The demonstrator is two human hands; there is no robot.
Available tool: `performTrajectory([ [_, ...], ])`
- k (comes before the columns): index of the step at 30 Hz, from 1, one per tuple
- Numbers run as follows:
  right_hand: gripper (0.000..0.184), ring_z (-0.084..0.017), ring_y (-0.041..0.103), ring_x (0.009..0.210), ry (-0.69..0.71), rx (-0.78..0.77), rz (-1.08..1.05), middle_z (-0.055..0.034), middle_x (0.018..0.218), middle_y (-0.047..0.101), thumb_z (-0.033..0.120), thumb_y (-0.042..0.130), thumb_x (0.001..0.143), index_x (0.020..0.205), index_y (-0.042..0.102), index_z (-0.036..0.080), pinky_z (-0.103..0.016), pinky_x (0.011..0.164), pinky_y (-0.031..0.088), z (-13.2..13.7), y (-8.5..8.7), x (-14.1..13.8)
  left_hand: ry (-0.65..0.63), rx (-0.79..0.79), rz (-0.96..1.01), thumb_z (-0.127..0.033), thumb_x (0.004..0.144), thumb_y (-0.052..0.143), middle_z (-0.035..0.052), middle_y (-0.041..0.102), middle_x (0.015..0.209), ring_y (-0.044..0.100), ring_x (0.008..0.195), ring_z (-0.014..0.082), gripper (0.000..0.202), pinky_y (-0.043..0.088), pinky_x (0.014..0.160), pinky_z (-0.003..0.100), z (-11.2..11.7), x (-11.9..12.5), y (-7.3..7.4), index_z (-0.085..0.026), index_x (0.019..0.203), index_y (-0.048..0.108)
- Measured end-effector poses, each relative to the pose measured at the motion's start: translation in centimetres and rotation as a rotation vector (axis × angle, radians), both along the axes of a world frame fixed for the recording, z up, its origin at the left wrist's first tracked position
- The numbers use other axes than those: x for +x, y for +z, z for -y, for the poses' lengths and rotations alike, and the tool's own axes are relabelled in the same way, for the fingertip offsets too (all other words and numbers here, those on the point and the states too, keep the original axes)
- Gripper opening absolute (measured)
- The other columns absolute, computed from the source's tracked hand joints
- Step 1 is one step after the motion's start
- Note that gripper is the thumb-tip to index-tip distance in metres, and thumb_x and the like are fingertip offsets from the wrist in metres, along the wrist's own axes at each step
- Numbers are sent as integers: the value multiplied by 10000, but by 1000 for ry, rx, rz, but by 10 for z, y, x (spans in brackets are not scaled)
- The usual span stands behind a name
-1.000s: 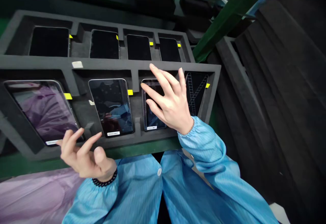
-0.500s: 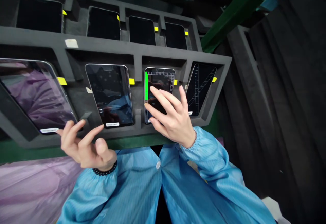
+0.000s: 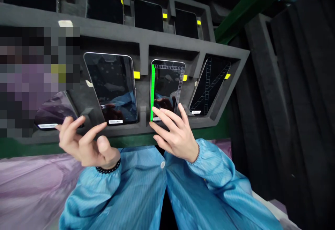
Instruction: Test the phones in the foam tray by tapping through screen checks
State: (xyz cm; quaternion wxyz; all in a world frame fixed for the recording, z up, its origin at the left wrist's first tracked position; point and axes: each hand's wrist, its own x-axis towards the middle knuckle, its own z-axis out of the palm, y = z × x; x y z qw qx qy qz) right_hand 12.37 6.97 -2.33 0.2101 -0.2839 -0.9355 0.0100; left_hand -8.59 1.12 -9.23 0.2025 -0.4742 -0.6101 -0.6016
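My right hand point(image 3: 175, 132) is open, its fingers at the lower left of a smartphone point(image 3: 167, 83). A green bar runs down the left edge of that screen, and white ladder-like grids line its top and right sides. My left hand point(image 3: 86, 142) has its fingers apart and holds nothing; its index fingertip is by the lower left corner of a dark-screened smartphone point(image 3: 112, 87) with a white barcode label. To the right, a tilted smartphone point(image 3: 209, 87) shows crossing grid lines. All of these lie in a grey foam tray point(image 3: 142, 55).
Behind stands another tray row with several dark phones point(image 3: 149, 15), each by a yellow tab. A green post point(image 3: 251, 10) rises at the right, with stacked black foam trays point(image 3: 264, 83) beyond. At left, a phone point(image 3: 57, 111) is partly blurred out. Pale purple cloth point(image 3: 39, 184) hangs below.
My right hand has slid down the screen's left edge, and the green bar has lengthened to the bottom. The view has shifted slightly; my left hand keeps nearly the same pose.
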Motion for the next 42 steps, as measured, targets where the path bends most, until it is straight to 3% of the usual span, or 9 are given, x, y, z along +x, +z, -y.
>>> performTrajectory([
  [4, 335, -212, 574, 1308, 24, -21, -61, -70, 1387, 689, 312, 429, 1038, 976, 739, 202, -506, 1314, 207, -6, 3, -2, 12, 2, -11, -244, 844, 505, 101, 658, 1193, 578, 1292, 272, 286, 366, 1188, 549, -1, 0, 2, -166, 969, 751],
  [8, 367, -233, 574, 1302, -42, 26, -188, -71, 1379, 675, 313, 379, 1053, 1104, 731, 223, -544, 1278, 290, -20, 14, 1, 15, 6, -2, -239, 831, 500, 100, 655, 1196, 579, 1291, 279, 290, 364, 1189, 559, -1, 1, 2, -169, 964, 748],
  [13, 337, -310, 515, 1370, -258, 130, -182, -47, 1483, 574, 336, 430, 1030, 1206, 710, 270, -617, 1269, 260, -53, 32, -5, 14, 24, 31, -232, 824, 508, 96, 652, 1178, 583, 1288, 276, 280, 369, 1188, 568, -1, 2, 2, -189, 958, 751],
  [19, 359, -293, 477, 1418, -255, 207, -26, -38, 1533, 529, 363, 419, 1041, 1306, 647, 282, -642, 1270, 234, -80, 37, -28, 7, 10, 67, -236, 827, 514, 99, 642, 1182, 578, 1294, 291, 281, 352, 1202, 600, 1, 4, 2, -204, 975, 751],
  [28, 355, -258, 498, 1394, -298, 295, -54, -93, 1522, 537, 335, 389, 1060, 1265, 669, 258, -604, 1256, 267, -79, 35, -22, 17, 15, 87, -247, 817, 519, 105, 640, 1165, 590, 1269, 304, 264, 366, 1187, 609, 0, 4, 1, -201, 934, 752],
  [37, 361, -274, 489, 1412, -461, 271, -32, -120, 1535, 529, 330, 417, 1044, 1274, 671, 216, -582, 1258, 284, -72, 35, 4, 4, -10, 48, -250, 840, 504, 102, 631, 1195, 569, 1296, 318, 311, 353, 1193, 610, 3, 3, 2, -219, 1014, 759],
  [42, 361, -311, 492, 1418, -465, 258, -90, -156, 1510, 553, 321, 428, 1037, 1237, 682, 160, -576, 1246, 323, -71, 34, 9, 16, -21, 69, -286, 837, 504, 106, 624, 1165, 577, 1276, 333, 289, 355, 1183, 627, 2, 4, 4, -220, 966, 755],
])
